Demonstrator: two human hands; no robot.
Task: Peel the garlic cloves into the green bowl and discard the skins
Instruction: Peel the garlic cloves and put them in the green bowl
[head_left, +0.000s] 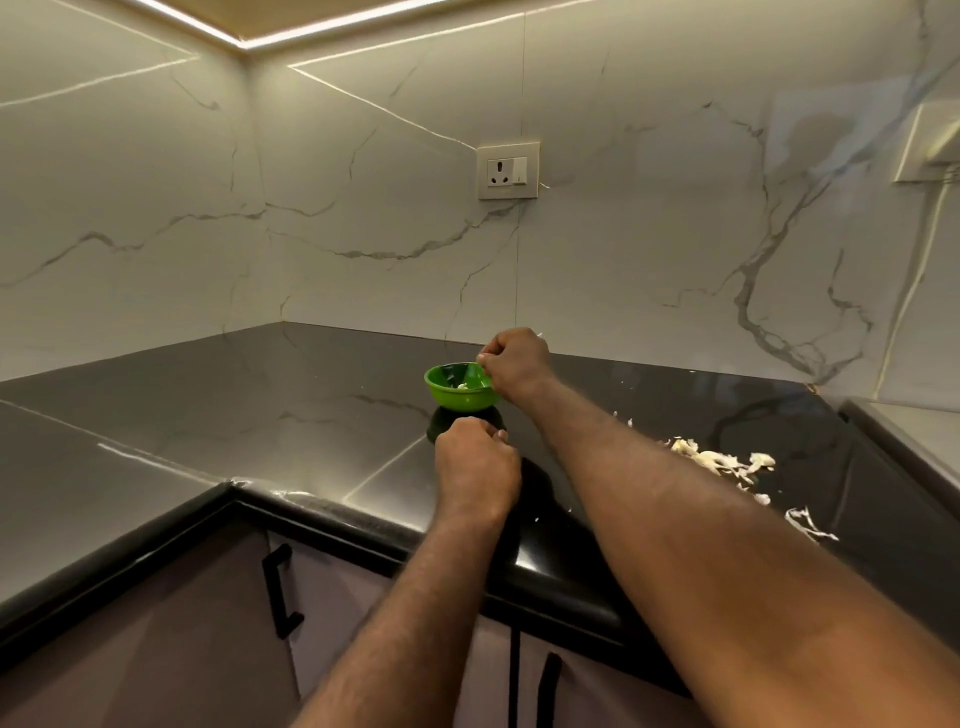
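Tightly curled fingers (487, 358) over green bowl (442, 391)

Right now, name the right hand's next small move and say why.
Probably open the right hand so whatever its curled fingers may hold drops into the green bowl: the hand hangs over the bowl's rim, and pale bits already lie inside. What it holds is too small to tell.

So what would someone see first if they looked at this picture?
The bright green bowl in the middle of the dark counter pops out first, with the right hand curled over its rim. Next, the left hand bunched just in front of it, and the pale garlic skins scattered to the right.
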